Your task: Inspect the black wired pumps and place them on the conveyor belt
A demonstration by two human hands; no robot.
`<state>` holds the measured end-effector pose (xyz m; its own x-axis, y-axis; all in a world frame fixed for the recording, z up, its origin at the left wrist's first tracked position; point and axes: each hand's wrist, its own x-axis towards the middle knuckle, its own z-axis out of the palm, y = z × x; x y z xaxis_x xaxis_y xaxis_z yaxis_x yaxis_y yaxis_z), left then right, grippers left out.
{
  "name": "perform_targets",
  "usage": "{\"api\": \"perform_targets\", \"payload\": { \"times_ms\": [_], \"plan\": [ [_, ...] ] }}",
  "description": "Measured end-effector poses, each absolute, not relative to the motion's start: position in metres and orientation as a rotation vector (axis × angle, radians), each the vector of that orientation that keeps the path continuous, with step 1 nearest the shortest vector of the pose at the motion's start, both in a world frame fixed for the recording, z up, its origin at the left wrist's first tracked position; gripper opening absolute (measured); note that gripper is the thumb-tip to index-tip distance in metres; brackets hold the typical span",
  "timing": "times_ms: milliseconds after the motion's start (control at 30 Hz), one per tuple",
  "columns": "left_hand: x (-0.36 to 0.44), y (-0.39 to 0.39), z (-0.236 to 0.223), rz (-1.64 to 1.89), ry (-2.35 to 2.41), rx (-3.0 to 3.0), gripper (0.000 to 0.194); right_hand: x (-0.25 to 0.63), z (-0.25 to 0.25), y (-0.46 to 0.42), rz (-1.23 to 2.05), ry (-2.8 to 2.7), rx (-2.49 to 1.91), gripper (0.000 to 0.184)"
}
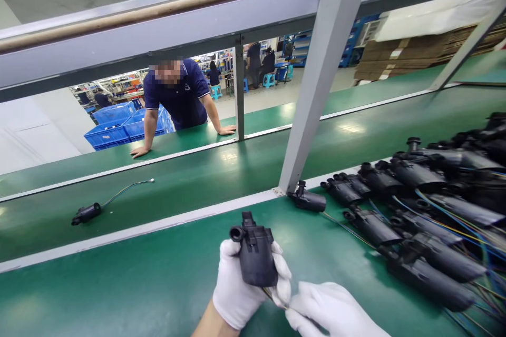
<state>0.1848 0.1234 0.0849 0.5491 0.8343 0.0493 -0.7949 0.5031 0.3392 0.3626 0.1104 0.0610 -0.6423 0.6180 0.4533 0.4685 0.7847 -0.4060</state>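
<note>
My left hand (236,295), in a white glove, is wrapped round a black cylindrical pump motor (258,260). The motor stands roughly upright, its stubby ports at the top and one round opening facing left. From its underside come thin wires (269,294) that lead down to the right. My right hand (332,308), gloved too, pinches these wires close below the motor; their far end is hidden by the hand. Both hands are above the green worktop (138,284).
Many similar motors (427,253) with coloured wires are heaped at the right. A single motor (306,199) lies by the slanted grey post (316,89). Another motor (87,214) lies on the green belt beyond the white rail (158,225). Across it, a person (176,95) leans on both hands.
</note>
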Motion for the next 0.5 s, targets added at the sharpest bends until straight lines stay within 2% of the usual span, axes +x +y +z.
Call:
{"api": "perform_targets", "payload": {
  "times_ms": [67, 267, 433, 500],
  "plan": [
    [0.185, 0.123, 0.084, 0.958, 0.134, 0.311, 0.061, 0.366, 0.065, 0.111, 0.186, -2.473, -0.736, 0.03],
    [0.19, 0.125, 0.078, 0.972, 0.145, 0.341, 0.062, 0.379, 0.075, 0.125, 0.142, -2.418, -0.707, 0.042],
    [0.197, 0.125, 0.071, 1.021, 0.196, 0.546, 0.066, 0.391, 0.091, 0.133, 0.505, -2.117, -0.894, 0.054],
    [0.201, 0.122, 0.071, 1.085, 0.302, 0.682, 0.06, 0.393, 0.098, 0.133, 0.632, -2.033, -0.891, 0.057]
  ]
}}
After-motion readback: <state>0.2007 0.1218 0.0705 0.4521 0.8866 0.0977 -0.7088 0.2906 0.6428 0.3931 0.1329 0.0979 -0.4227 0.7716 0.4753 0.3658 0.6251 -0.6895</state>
